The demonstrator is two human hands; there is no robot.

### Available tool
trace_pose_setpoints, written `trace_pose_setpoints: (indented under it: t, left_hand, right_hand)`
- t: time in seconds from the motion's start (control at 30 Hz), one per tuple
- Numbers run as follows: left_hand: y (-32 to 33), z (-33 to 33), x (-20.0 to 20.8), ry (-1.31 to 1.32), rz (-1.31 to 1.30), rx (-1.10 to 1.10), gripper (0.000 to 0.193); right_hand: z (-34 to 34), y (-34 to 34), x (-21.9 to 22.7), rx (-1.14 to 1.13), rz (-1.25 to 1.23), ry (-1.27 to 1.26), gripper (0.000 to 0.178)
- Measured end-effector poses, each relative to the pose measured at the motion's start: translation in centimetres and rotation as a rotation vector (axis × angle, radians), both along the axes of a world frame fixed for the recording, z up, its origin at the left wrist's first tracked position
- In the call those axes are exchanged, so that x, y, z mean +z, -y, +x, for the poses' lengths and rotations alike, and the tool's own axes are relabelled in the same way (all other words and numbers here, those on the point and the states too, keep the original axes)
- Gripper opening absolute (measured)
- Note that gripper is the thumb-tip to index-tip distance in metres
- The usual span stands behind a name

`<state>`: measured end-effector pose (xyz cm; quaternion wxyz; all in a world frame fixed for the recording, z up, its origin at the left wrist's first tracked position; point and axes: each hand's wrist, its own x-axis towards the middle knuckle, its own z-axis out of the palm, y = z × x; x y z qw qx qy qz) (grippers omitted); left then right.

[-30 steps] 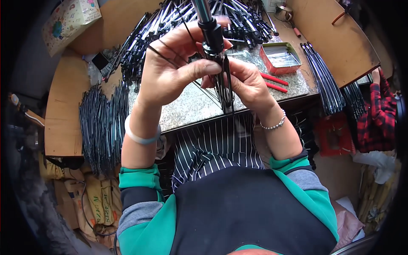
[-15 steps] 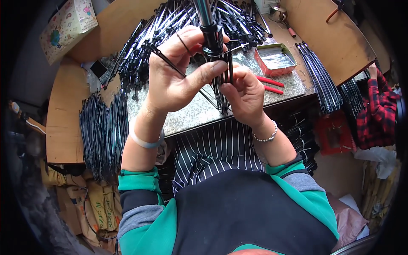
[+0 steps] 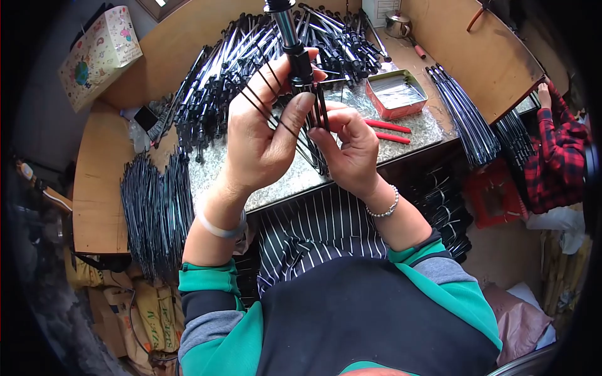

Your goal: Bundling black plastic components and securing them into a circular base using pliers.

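Note:
My left hand [image 3: 260,144] is wrapped round the black hub of an umbrella frame [image 3: 290,34], its thumb pressed on the front. The frame's metal shaft points up and away, and thin black ribs hang below the hub. A few ribs slant across the left fingers and palm. On the right side of the frame, my right hand [image 3: 354,150] is closed on the ribs, thumb and fingers pinched together just below the hub. What lies between those fingertips is mostly hidden. Behind the right hand, red tool handles [image 3: 389,130] lie on the speckled worktop [image 3: 251,199].
A heap of umbrella shafts [image 3: 210,84] covers the back of the bench. A red tin [image 3: 396,111] of thin metal pins stands beyond the red handles. Bundles of dark ribs [image 3: 153,207] hang at left; more shafts [image 3: 464,119] lie at right, near another person's plaid sleeve [image 3: 555,144].
Both hands have come slightly lower and nearer with the umbrella frame, and the view has shifted a little. The ribs at the left hand now spread across its fingers. Both grips stay closed.

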<state>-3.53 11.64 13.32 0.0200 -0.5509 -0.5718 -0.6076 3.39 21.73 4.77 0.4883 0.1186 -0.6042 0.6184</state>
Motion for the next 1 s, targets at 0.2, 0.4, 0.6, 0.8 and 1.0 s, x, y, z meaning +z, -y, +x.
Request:
trace_pose_setpoints:
  t: [0.2,0.4,0.6,0.8,1.0]
  left_hand:
    - [-0.3,-0.3,-0.5,0.071,0.049,-0.032,0.037]
    - [-0.1,-0.1,-0.2,0.134,0.072,-0.167,0.044]
    - [0.4,0.3,-0.2,0.038,-0.021,-0.017,0.037]
    - [0.1,1.0,-0.3,0.039,-0.015,0.053,0.036]
    - [0.1,0.8,-0.5,0.070,-0.014,0.000,0.040]
  right_hand:
    - [0.9,-0.2,0.1,0.015,0.025,0.134,0.017]
    - [0.7,-0.5,0.0,0.055,0.019,0.116,0.017]
    - [0.3,-0.4,0.3,0.004,0.040,0.063,0.015]
    - [0.2,-0.3,0.5,-0.021,0.061,0.021,0.015]
    - [0.3,-0.4,0.5,-0.078,0.096,0.027,0.017]
